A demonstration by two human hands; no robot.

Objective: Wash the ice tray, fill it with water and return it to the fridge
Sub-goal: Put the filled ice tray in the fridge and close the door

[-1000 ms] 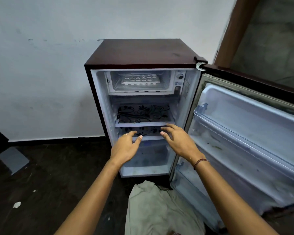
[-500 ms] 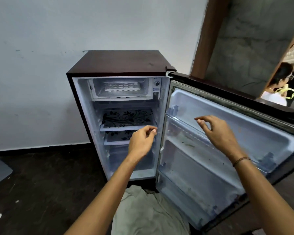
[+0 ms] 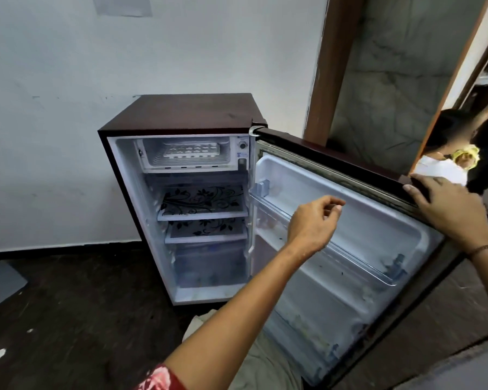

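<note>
The ice tray (image 3: 191, 150) is in neither hand. Nearest, the left hand (image 3: 313, 220) hangs before the door shelf (image 3: 372, 271), fingers loosely curled, holding nothing. Beyond it, the right hand (image 3: 445, 209) lies on the top edge of the fridge door (image 3: 392, 220), fingers fairly straight, probably placed to swing it closed. Farthest, the tray sits in the freezer compartment (image 3: 150, 164) atop the mini fridge (image 3: 186, 114), so its return looks done.

Pale wall (image 3: 68, 114), dark floor (image 3: 68, 305), brown doorframe (image 3: 331, 66) at right.
</note>
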